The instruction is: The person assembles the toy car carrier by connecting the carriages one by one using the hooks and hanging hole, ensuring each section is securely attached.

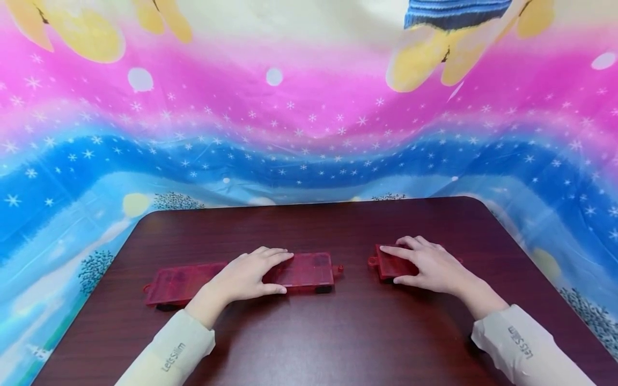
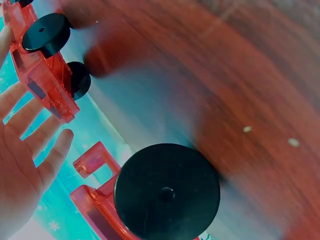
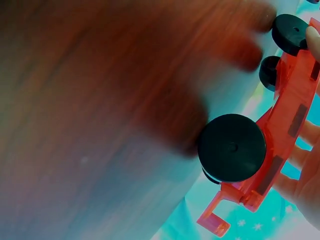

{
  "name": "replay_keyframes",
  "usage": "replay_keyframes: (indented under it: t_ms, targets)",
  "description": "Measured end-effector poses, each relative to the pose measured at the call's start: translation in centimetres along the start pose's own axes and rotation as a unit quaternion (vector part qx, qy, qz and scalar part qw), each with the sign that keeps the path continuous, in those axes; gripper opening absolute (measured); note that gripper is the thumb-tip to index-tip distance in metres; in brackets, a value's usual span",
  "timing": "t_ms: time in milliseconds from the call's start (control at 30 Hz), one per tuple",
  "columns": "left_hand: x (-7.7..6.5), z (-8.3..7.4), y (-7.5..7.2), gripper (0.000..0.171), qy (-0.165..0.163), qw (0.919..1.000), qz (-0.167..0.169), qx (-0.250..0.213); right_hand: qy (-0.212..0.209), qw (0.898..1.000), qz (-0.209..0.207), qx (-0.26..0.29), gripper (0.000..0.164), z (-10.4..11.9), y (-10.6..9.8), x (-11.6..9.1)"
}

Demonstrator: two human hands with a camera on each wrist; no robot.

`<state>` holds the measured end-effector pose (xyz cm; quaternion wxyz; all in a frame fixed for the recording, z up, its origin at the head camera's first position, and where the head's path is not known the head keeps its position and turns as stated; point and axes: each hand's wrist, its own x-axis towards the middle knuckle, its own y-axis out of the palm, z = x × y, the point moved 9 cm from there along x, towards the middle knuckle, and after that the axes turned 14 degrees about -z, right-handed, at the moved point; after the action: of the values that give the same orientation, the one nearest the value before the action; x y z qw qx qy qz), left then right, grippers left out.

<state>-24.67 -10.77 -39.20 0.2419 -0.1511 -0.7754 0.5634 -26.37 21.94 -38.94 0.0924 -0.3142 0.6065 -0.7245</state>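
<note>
Two translucent red toy train cars stand end to end on the left: a left-hand car (image 1: 181, 284) with a loop at its outer end and a right-hand car (image 1: 311, 269) with a small hook. My left hand (image 1: 246, 273) lies over the right-hand one, thumb on its near side and fingers toward the far edge, covering where the two cars meet. Another red car (image 1: 391, 262), its loop facing left, is gripped from above by my right hand (image 1: 434, 266), which hides most of it. Black wheels (image 2: 167, 192) show in the left wrist view, and a wheel (image 3: 232, 147) in the right.
All the cars stand on a dark reddish-brown table (image 1: 309, 338) with rounded far corners. A patterned pink and blue cloth (image 1: 309, 123) hangs behind and around it. A gap of bare tabletop separates the left pair from the car on the right.
</note>
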Motion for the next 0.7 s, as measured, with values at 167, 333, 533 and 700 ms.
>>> replay_keyframes:
  t_ms: [167,333,533,700]
  targets:
    - [0.1,-0.2,-0.1,0.073,0.013,0.9999,-0.002,0.001,-0.007,1.0,-0.005,-0.004,0.073,0.8,-0.1,0.3]
    - [0.1,-0.1,-0.1,0.071,0.013,0.9999,-0.001,0.0,-0.015,1.0,-0.006,0.001,0.071,1.8,-0.1,0.8]
    - [0.2,-0.1,-0.1,0.072,0.019,0.9998,-0.005,0.004,-0.017,1.0,-0.008,0.006,0.072,2.9,0.0,1.3]
    - [0.3,-0.2,-0.2,0.072,0.023,0.9997,-0.008,0.007,-0.019,1.0,-0.009,0.016,0.073,3.9,0.1,1.7]
